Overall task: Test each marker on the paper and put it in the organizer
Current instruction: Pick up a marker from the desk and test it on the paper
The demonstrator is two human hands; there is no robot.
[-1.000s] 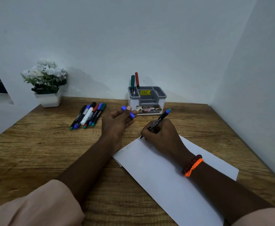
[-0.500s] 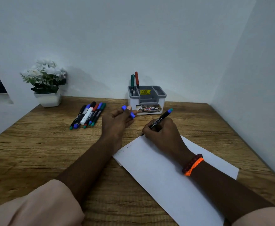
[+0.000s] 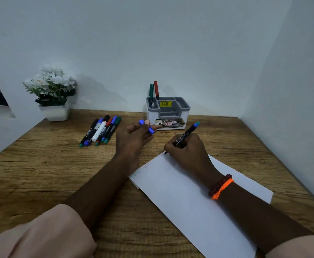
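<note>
The black marker [image 3: 185,134] with the blue end sits tilted in the right hand [image 3: 187,151], fingers curled round its barrel, tip down right at the far corner of the white paper [image 3: 189,198]. A row of small marks runs along the paper's near-left edge. Over on the other side, the left hand [image 3: 132,138] hovers above the wooden table [image 3: 40,174], pinching the blue cap [image 3: 146,126] between thumb and fingers. Just beyond that cap stands the grey and white organizer [image 3: 168,113], against the wall, with a green marker [image 3: 151,94] and a red marker [image 3: 156,89] upright in its back-left compartment. To the left, a bunch of loose markers [image 3: 101,131] lies side by side on the table. Further left, in the corner, there is a white pot of white flowers [image 3: 52,94]. Red and orange bracelets [image 3: 221,187] circle the right wrist.
</note>
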